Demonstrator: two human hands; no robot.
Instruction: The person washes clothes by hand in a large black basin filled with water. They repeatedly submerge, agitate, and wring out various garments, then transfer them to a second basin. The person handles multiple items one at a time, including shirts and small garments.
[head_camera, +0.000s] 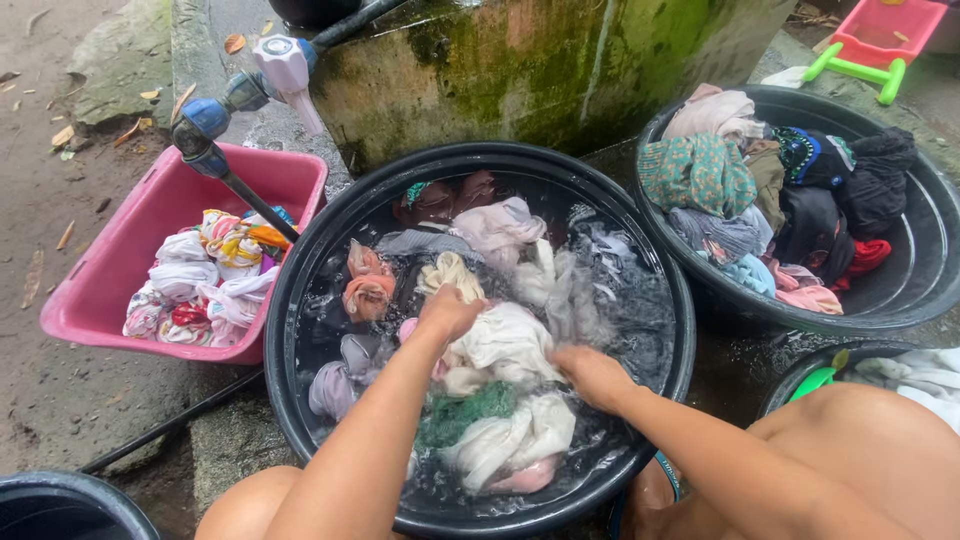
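In the black wash tub (300, 300), both hands clutch one cream cloth (507, 343): the left hand (447, 312) closes its grip on the far edge, the right hand (592, 374) grips the nearer side.

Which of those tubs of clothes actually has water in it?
The big round black tub in the middle, where both hands work. Its clothes sit in water; the pink rectangular tub and the other black tub hold dry-looking piles.

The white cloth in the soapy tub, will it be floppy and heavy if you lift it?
Probably floppy: the white cloth lies crumpled between the left hand and right hand. Likely heavy and drippy, since it sits soaking in the black tub.
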